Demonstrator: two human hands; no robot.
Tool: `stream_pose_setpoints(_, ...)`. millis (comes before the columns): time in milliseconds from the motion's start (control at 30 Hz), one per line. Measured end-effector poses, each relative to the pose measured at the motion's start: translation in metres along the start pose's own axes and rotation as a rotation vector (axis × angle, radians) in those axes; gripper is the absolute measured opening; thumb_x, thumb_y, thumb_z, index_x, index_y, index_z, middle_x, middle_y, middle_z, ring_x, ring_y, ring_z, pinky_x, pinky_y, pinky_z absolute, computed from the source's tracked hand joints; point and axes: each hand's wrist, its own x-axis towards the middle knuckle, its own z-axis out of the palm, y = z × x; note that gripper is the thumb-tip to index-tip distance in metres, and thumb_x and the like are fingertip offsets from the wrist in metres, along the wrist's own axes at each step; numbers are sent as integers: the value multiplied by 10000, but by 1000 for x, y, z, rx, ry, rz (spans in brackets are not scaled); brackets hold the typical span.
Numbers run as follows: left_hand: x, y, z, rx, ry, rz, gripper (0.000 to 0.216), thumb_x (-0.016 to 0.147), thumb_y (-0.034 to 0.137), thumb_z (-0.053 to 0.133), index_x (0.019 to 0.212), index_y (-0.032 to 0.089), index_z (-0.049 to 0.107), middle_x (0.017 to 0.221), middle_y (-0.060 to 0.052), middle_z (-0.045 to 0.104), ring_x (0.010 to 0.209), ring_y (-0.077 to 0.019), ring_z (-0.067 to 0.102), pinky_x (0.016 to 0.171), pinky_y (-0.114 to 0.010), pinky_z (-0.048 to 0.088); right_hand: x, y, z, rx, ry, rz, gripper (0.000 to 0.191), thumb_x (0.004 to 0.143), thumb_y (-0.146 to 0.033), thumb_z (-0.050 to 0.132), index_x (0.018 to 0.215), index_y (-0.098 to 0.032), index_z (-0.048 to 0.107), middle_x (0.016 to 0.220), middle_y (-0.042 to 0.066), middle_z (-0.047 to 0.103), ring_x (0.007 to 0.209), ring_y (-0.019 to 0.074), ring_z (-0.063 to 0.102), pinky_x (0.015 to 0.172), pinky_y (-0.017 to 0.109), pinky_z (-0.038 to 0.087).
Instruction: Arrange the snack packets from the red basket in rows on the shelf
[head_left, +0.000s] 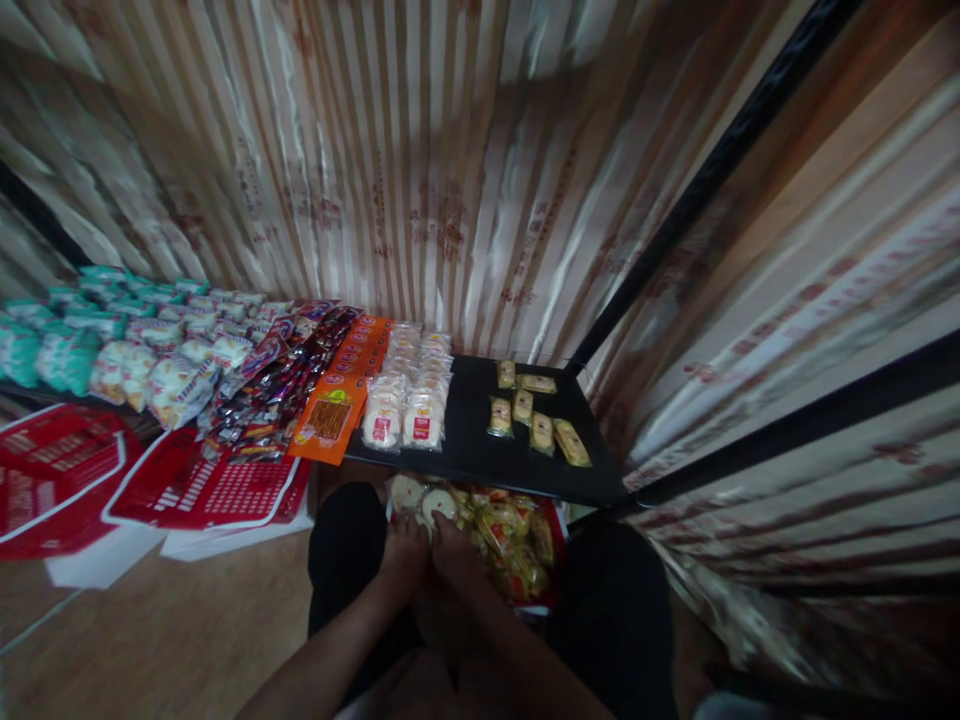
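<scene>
My left hand (pixel 405 552) and my right hand (pixel 452 553) are side by side, low between my knees, over a red and white box (pixel 561 530). Fingers of the left are closed at the lower edge of a wrapped pale round rice cracker (pixel 406 490). Those of the right are closed at a second wrapped rice cracker (pixel 439 506) beside it. Dim light blurs the fingertips. Yellow-wrapped snacks (pixel 514 535) fill the box to the right of my hands. Above, on the black shelf (pixel 472 455), stand two columns of rice cracker packets (pixel 403 400).
Several small yellow-wrapped cakes (pixel 523 405) lie on the shelf's right part. An orange snack bag (pixel 330 415), dark small packets (pixel 274 385), and white (pixel 180 385) and teal bags (pixel 67 350) run leftward. Red boxes (pixel 217 480) sit below. Black poles (pixel 697 180) and a striped curtain (pixel 450 180) border the shelf.
</scene>
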Motion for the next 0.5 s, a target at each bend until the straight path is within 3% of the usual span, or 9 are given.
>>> stream_pose_setpoints(133,2,1,-2,17,-1,18,355,825,112,376,1118,64,571,1186,-238,546,1195,-322,451,911,-442,411,0,3,-4,75,6,8,432,786,-94,339,1138,-108,588,1122,136,635,1048,186,581,907,275,416)
stream_pose_setpoints(367,-1,-7,-8,-199,2,89,296,767,206,465,991,70,602,1087,-216,597,1088,-282,533,895,-382,420,0,24,-8,346,81,-28,340,766,-150,389,972,-171,659,949,79,702,890,166,641,800,278,482)
stream_pose_setpoints(500,0,-5,-14,-319,-27,-6,319,819,247,360,971,120,610,992,-179,652,932,-242,616,825,-348,440,0,31,-19,505,133,-71,319,724,-181,437,937,-183,675,942,68,706,909,196,640,838,350,481)
